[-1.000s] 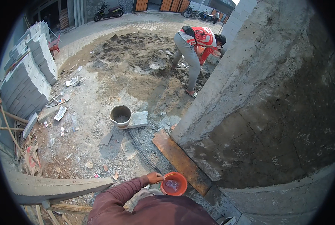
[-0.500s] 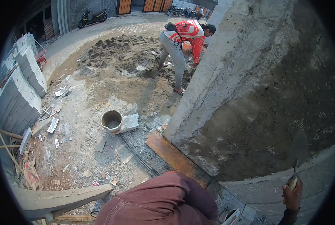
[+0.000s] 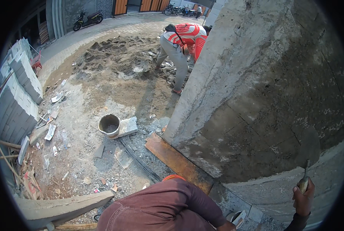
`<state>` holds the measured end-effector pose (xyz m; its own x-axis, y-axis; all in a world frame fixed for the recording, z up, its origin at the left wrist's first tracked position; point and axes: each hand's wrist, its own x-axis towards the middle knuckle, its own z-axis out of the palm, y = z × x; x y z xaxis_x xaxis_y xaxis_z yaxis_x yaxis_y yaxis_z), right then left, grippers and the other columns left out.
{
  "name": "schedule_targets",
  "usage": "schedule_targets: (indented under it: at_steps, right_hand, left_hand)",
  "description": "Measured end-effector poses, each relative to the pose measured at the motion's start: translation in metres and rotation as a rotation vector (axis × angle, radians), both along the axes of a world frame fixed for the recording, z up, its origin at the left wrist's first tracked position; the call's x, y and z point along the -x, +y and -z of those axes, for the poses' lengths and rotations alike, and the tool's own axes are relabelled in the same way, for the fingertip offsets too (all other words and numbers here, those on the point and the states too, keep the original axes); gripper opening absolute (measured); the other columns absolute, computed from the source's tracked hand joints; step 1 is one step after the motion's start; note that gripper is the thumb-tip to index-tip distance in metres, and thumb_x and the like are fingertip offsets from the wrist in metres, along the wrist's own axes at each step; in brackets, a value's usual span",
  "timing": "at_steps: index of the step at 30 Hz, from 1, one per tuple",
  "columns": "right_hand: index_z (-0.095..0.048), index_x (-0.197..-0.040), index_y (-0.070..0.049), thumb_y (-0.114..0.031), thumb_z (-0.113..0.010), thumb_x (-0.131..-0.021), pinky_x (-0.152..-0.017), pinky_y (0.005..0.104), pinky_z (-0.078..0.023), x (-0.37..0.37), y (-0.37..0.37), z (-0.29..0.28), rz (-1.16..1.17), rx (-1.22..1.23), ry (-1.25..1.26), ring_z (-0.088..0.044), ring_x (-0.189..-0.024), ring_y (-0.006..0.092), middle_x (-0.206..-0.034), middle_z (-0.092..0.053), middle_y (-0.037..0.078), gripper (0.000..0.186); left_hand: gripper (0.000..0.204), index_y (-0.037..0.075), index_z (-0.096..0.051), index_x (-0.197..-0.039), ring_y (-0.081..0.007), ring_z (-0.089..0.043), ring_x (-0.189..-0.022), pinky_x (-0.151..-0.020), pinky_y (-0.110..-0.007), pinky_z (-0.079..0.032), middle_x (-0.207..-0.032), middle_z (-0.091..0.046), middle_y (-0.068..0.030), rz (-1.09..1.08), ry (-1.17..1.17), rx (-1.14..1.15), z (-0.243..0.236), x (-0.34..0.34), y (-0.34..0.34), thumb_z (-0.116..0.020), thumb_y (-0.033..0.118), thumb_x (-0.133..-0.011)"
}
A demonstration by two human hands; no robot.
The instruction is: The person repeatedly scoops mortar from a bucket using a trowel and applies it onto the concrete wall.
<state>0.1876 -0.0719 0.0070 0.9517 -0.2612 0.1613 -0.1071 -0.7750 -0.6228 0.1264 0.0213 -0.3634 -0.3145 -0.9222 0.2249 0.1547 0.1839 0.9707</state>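
My right hand (image 3: 304,196) is closed around the handle of a trowel (image 3: 309,148) at the lower right. The trowel's grey blade points up in front of the dark, damp plaster on the wall (image 3: 256,127); whether it touches cannot be told. My left arm (image 3: 160,204), in a maroon sleeve, crosses the bottom middle. My left hand (image 3: 226,226) shows only in part at the lower edge, its fingers hidden, beside a pale-rimmed container (image 3: 239,218). The wall's upper left band is lighter grey and rough.
A rusty board (image 3: 176,159) lies along the wall's foot. Left of it stand a bucket (image 3: 109,126), a pale block (image 3: 128,127) and dark rods (image 3: 139,161). A co-worker (image 3: 176,50) bends by a sand pile (image 3: 118,54). Pale blocks (image 3: 20,104) are stacked at far left.
My left hand has come into view at the lower edge. The trowel has shifted slightly right in the picture. The co-worker bends lower, and the surroundings have shifted slightly left.
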Motion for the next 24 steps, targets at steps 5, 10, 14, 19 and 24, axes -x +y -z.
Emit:
schedule_targets:
  at_steps: [5, 10, 14, 19, 24]
  right_hand:
    - [-0.054, -0.109, -0.005, -0.02, -0.074, -0.089, -0.055, 0.0267, -0.047, 0.033, -0.002, 0.079, 0.084, -0.206, -0.007, -0.053, -0.062, 0.0102, -0.085, -0.054, 0.003, 0.032]
    - [-0.06, -0.087, -0.005, -0.021, -0.074, -0.092, -0.053, 0.0342, -0.043, 0.059, 0.055, 0.184, 0.074, -0.278, 0.229, -0.052, -0.058, 0.015, -0.066, -0.056, 0.001, 0.022]
    - [-0.069, -0.122, -0.011, -0.039, -0.083, -0.086, -0.097, 0.057, -0.049, 0.155, -0.024, 0.419, -0.327, 0.257, 0.497, -0.067, -0.102, 0.0378, -0.103, -0.072, 0.023, 0.047]
    - [-0.067, -0.118, -0.008, -0.035, -0.083, -0.087, -0.089, 0.0474, -0.051, 0.119, 0.041, 0.412, -0.007, -0.46, 0.779, -0.067, -0.094, 0.029, -0.101, -0.071, 0.017, 0.044]
    - [-0.064, -0.114, -0.006, -0.032, -0.082, -0.087, -0.08, 0.0377, -0.053, 0.102, 0.029, 0.408, -0.102, -0.578, 0.842, -0.066, -0.086, 0.0203, -0.1, -0.069, 0.011, 0.042]
  left_hand:
    - [0.041, 0.01, -0.077, -0.121, -0.0227, -0.07, -0.095, -0.085, -0.043, -0.054, -0.112, -0.076, -0.0149, -0.13, -0.44, 0.154, 0.078, -0.047, -0.012, -0.072, 0.042, -0.096]
    - [0.039, 0.006, -0.079, -0.114, -0.0175, -0.069, -0.09, -0.081, -0.038, -0.053, -0.103, -0.078, -0.0061, -0.327, -0.299, -0.333, 0.097, -0.139, 0.134, -0.071, 0.04, -0.095]
    - [0.045, 0.004, -0.073, -0.116, -0.017, -0.067, -0.099, -0.09, -0.037, -0.051, -0.107, -0.074, -0.0058, -0.401, -0.215, -0.684, 0.066, -0.151, 0.306, -0.066, 0.046, -0.101]
    - [0.043, 0.0, -0.071, -0.126, -0.0123, -0.064, -0.107, -0.096, -0.032, -0.049, -0.113, -0.073, -0.0036, -0.684, 0.226, -0.493, 0.075, -0.113, 0.397, -0.071, 0.036, -0.101]
    - [0.037, -0.001, -0.073, -0.121, -0.0136, -0.066, -0.108, -0.098, -0.032, -0.05, -0.112, -0.073, -0.0052, -0.636, 0.161, -0.512, 0.062, -0.111, 0.399, -0.073, 0.03, -0.1]
